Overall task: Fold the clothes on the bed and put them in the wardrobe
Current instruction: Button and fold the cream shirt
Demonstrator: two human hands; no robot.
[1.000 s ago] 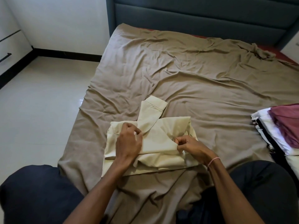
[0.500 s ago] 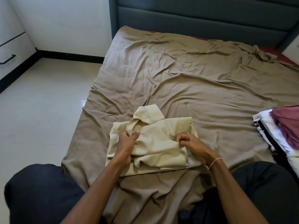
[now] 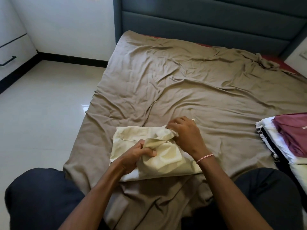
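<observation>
- Your left hand (image 3: 138, 153) gripped a bunched fold of the cream shirt (image 3: 131, 135), fingers curled round the cloth near its middle.
- Your right hand (image 3: 186, 135) pinched the same fold further along, at the shirt's far right edge; a braided bracelet (image 3: 205, 157) sat on that wrist.
- The shirt lay partly folded on the brown bed sheet (image 3: 207, 90), just ahead of your knees.
- A stack of folded clothes (image 3: 272, 140) sat at the bed's right edge, well apart from the shirt, with a maroon garment (image 3: 295, 131) on top.
</observation>
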